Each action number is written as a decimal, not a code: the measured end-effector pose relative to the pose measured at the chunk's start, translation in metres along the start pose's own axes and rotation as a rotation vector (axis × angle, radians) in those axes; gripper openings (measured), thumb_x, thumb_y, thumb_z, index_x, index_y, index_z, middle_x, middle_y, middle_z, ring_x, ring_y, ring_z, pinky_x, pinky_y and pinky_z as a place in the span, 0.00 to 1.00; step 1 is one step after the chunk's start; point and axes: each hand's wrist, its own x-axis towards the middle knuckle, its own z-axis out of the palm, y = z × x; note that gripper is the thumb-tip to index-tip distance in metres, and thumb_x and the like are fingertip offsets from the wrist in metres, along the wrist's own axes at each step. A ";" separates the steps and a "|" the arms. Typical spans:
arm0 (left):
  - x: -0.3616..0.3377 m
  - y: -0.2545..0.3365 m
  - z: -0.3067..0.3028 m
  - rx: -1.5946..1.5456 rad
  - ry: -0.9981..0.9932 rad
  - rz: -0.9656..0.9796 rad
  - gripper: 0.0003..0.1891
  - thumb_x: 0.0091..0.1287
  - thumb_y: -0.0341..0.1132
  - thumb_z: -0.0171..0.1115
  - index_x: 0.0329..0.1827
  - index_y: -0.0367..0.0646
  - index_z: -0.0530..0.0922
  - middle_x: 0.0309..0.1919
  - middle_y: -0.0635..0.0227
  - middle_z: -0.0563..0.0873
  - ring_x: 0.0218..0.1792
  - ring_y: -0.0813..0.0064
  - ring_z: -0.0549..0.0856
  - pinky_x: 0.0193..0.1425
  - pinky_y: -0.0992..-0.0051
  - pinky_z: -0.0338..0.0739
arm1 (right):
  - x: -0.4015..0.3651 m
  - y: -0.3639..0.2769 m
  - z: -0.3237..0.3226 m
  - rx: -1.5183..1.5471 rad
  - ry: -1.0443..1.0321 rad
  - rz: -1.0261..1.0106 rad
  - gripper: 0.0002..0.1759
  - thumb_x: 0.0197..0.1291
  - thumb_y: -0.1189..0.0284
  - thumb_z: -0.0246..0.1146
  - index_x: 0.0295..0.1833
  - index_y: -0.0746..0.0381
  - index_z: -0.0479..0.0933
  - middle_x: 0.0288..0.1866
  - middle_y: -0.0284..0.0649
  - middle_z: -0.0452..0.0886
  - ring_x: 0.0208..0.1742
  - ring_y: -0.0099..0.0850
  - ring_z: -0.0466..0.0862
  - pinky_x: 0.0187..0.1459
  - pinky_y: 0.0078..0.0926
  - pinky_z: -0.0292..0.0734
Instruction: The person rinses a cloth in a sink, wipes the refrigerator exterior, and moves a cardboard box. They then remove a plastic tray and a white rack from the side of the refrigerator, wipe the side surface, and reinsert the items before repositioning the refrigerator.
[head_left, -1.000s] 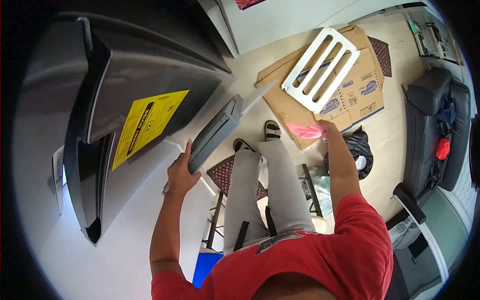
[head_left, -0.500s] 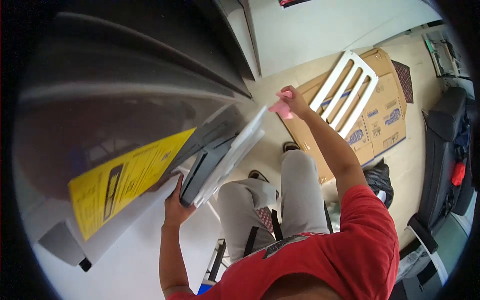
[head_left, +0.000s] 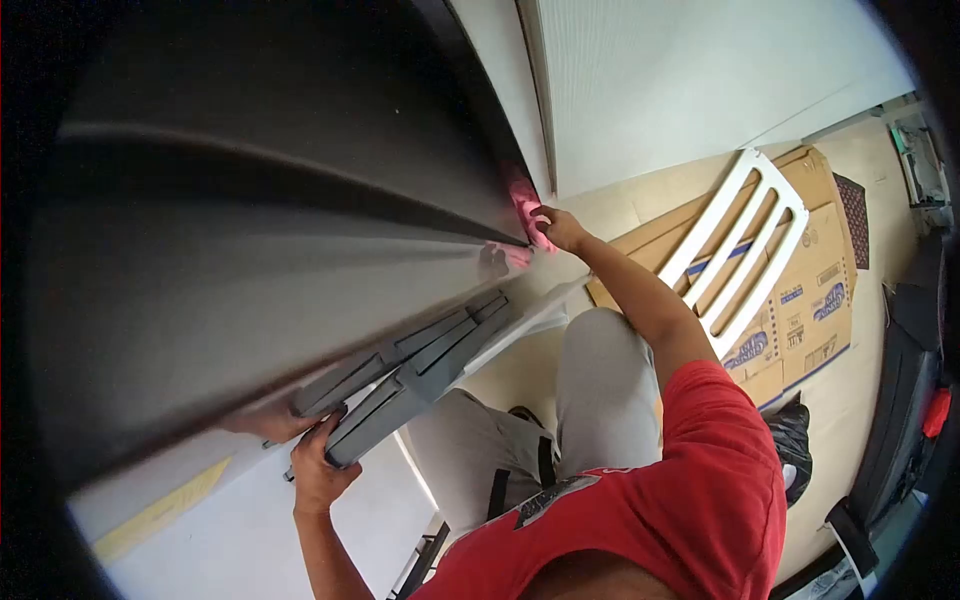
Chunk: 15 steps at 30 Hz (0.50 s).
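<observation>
My right hand [head_left: 562, 230] pinches a pink cloth [head_left: 526, 208] against the lower right edge of a dark, glossy panel [head_left: 300, 190]. The panel's surface reflects the cloth and the fingers. My left hand [head_left: 322, 470] grips the near end of a dark grey plastic part [head_left: 400, 395], with the thumb on one side and the fingers on the other. Alongside the grey part lies a thin whitish piece [head_left: 520, 325], tilted above my legs. A second grey shape beside it looks like its reflection in the panel.
A white slatted panel [head_left: 710, 250] rests on flattened cardboard [head_left: 825, 265] on the floor at the right. Near my right elbow is a black plastic bag [head_left: 790, 440]. A black seat [head_left: 895, 370] stands at the far right, and a white wall panel [head_left: 680, 90] rises ahead.
My right hand has moved forward and left, bringing the cloth onto the dark panel. My left hand and the grey part have shifted down and left. The yellow label is now mostly out of sight.
</observation>
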 end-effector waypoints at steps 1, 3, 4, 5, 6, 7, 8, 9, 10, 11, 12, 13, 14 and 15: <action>0.003 0.000 0.001 0.004 0.006 0.000 0.36 0.30 0.25 0.65 0.53 0.45 0.74 0.45 0.60 0.83 0.43 0.58 0.82 0.48 0.66 0.77 | 0.011 0.016 0.006 0.002 0.002 -0.007 0.18 0.56 0.66 0.54 0.52 0.60 0.74 0.43 0.50 0.81 0.47 0.46 0.79 0.47 0.39 0.74; 0.006 -0.003 -0.001 0.015 0.012 0.001 0.35 0.30 0.24 0.65 0.52 0.45 0.75 0.42 0.61 0.84 0.41 0.60 0.83 0.47 0.67 0.77 | 0.021 0.032 0.015 -0.161 0.121 -0.296 0.20 0.55 0.67 0.54 0.54 0.60 0.72 0.45 0.52 0.80 0.46 0.48 0.80 0.46 0.40 0.75; 0.007 -0.003 -0.003 0.016 0.018 0.003 0.35 0.30 0.24 0.65 0.52 0.45 0.75 0.42 0.61 0.84 0.41 0.60 0.83 0.47 0.67 0.77 | 0.022 0.034 0.016 -0.218 0.083 -0.315 0.23 0.55 0.69 0.52 0.58 0.62 0.70 0.53 0.55 0.75 0.54 0.46 0.76 0.54 0.37 0.71; 0.007 -0.003 -0.006 -0.013 -0.047 -0.089 0.36 0.30 0.23 0.65 0.52 0.42 0.75 0.43 0.57 0.83 0.43 0.58 0.83 0.49 0.68 0.76 | 0.024 0.035 0.018 -0.218 0.081 -0.316 0.23 0.55 0.69 0.52 0.58 0.62 0.70 0.53 0.55 0.75 0.54 0.46 0.76 0.54 0.37 0.71; 0.006 -0.005 -0.007 -0.044 -0.108 -0.181 0.36 0.30 0.23 0.64 0.53 0.39 0.74 0.44 0.53 0.82 0.45 0.56 0.82 0.51 0.70 0.75 | 0.028 0.037 0.020 -0.341 0.046 -0.412 0.24 0.55 0.70 0.52 0.60 0.63 0.68 0.59 0.55 0.70 0.60 0.46 0.70 0.59 0.35 0.67; 0.005 -0.011 -0.006 -0.047 -0.103 -0.182 0.36 0.30 0.23 0.64 0.53 0.39 0.74 0.44 0.53 0.82 0.45 0.56 0.82 0.51 0.70 0.75 | 0.033 0.039 0.022 -0.464 0.012 -0.508 0.26 0.55 0.72 0.52 0.62 0.65 0.66 0.64 0.55 0.65 0.66 0.46 0.63 0.64 0.33 0.63; 0.002 -0.019 -0.004 0.088 -0.073 -0.023 0.37 0.29 0.23 0.64 0.53 0.39 0.74 0.43 0.53 0.82 0.45 0.57 0.83 0.51 0.70 0.75 | 0.037 0.042 0.026 -0.465 0.009 -0.513 0.26 0.55 0.72 0.52 0.62 0.65 0.66 0.64 0.55 0.65 0.66 0.46 0.63 0.64 0.33 0.63; 0.003 -0.025 -0.001 0.223 -0.037 0.136 0.38 0.28 0.22 0.64 0.53 0.39 0.74 0.43 0.53 0.82 0.44 0.57 0.83 0.50 0.71 0.75 | 0.049 0.053 0.034 -0.655 -0.001 -0.569 0.27 0.55 0.72 0.52 0.62 0.66 0.65 0.65 0.56 0.63 0.68 0.46 0.61 0.65 0.33 0.61; 0.023 0.004 -0.004 -0.023 0.003 -0.063 0.37 0.28 0.23 0.65 0.52 0.39 0.74 0.41 0.54 0.83 0.41 0.58 0.83 0.48 0.70 0.76 | 0.063 0.066 0.044 -0.843 -0.010 -0.622 0.27 0.55 0.72 0.51 0.62 0.68 0.64 0.66 0.56 0.61 0.69 0.46 0.59 0.65 0.33 0.60; 0.023 0.003 -0.005 -0.018 0.008 -0.069 0.37 0.28 0.23 0.65 0.52 0.39 0.74 0.41 0.54 0.83 0.41 0.58 0.83 0.48 0.70 0.76 | 0.072 0.080 0.054 -0.839 -0.011 -0.630 0.27 0.55 0.72 0.51 0.62 0.68 0.64 0.66 0.56 0.61 0.69 0.46 0.59 0.65 0.33 0.60; 0.022 -0.001 -0.004 -0.007 -0.006 -0.114 0.35 0.27 0.23 0.65 0.50 0.39 0.75 0.40 0.55 0.83 0.39 0.59 0.83 0.46 0.71 0.76 | 0.084 0.098 0.063 -0.754 -0.001 -0.604 0.27 0.55 0.73 0.51 0.63 0.67 0.63 0.65 0.56 0.62 0.68 0.46 0.60 0.65 0.33 0.61; 0.021 -0.006 -0.005 0.004 -0.020 -0.160 0.33 0.27 0.23 0.65 0.47 0.40 0.76 0.39 0.55 0.83 0.37 0.59 0.82 0.45 0.71 0.76 | 0.091 0.103 0.069 -0.668 0.007 -0.577 0.27 0.55 0.73 0.50 0.63 0.67 0.63 0.64 0.56 0.63 0.67 0.45 0.62 0.64 0.33 0.62; 0.018 -0.009 -0.007 0.020 -0.046 -0.181 0.26 0.29 0.26 0.68 0.40 0.40 0.78 0.35 0.58 0.83 0.34 0.60 0.82 0.42 0.73 0.75 | 0.100 0.107 0.074 -0.664 0.009 -0.589 0.27 0.55 0.73 0.50 0.63 0.67 0.63 0.64 0.56 0.63 0.67 0.45 0.62 0.64 0.33 0.62; 0.002 -0.037 0.002 0.027 -0.033 -0.185 0.26 0.29 0.26 0.68 0.40 0.40 0.78 0.35 0.58 0.83 0.34 0.60 0.82 0.42 0.73 0.75 | 0.107 0.103 0.074 -0.637 -0.132 -0.418 0.28 0.55 0.73 0.49 0.63 0.66 0.63 0.63 0.56 0.65 0.66 0.45 0.62 0.65 0.33 0.61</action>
